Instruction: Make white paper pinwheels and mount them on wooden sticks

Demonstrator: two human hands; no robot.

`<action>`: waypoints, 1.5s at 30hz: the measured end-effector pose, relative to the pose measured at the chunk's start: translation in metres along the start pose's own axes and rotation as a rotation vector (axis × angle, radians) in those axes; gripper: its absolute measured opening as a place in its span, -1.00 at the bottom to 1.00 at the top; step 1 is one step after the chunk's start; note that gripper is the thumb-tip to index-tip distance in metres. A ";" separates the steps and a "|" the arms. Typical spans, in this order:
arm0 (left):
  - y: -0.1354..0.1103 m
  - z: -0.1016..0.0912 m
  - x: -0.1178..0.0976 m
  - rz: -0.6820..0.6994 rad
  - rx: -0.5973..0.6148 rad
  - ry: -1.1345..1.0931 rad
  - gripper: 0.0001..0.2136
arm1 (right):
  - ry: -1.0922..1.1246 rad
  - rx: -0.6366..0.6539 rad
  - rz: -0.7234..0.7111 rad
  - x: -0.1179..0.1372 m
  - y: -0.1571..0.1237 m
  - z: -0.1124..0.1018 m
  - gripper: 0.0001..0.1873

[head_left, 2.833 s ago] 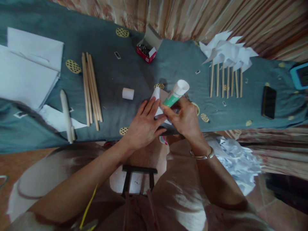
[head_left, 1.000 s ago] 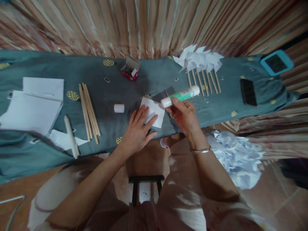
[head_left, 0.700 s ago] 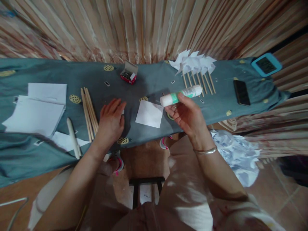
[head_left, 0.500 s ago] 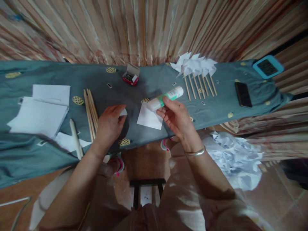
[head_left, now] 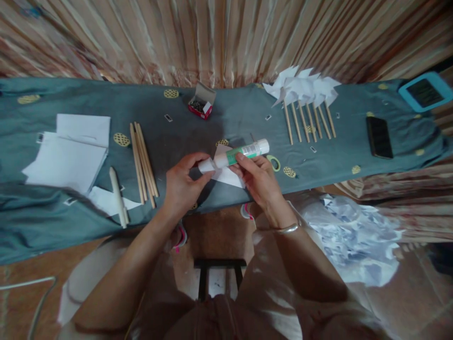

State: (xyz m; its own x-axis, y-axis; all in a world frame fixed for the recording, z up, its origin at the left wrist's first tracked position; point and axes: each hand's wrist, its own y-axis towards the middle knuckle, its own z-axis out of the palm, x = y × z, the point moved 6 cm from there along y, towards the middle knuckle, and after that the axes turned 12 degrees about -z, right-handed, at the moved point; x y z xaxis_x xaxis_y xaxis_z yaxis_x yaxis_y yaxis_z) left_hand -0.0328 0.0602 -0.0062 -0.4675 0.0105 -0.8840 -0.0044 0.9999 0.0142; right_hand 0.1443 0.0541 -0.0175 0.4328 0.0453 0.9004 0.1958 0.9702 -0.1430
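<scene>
My right hand grips a green and white glue stick, held level above the teal cloth. My left hand pinches the white cap against the stick's left end. A small white paper square lies on the cloth beneath both hands, partly hidden by them.
A bundle of wooden sticks and a white tube lie to the left, by stacked white sheets. A red box of pins sits behind. Paper pinwheels on sticks, a black phone and a blue-cased device lie right. Crumpled paper lies on the floor.
My left hand left the paper square, picked the white cap off the cloth at the left and brought it to the glue stick's end. My right hand drew the stick nearer.
</scene>
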 end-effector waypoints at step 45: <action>-0.004 0.001 -0.008 0.086 -0.032 0.106 -0.76 | -0.203 -0.003 -0.020 -0.016 -0.002 0.006 -0.62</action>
State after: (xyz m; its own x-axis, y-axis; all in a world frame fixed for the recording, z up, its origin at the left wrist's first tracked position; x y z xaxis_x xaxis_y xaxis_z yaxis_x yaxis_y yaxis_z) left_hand -0.0284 0.0560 0.0000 -0.5584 0.0931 -0.8243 0.0119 0.9945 0.1042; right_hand 0.1323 0.0532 -0.0289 0.2426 0.0736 0.9673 0.2049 0.9707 -0.1252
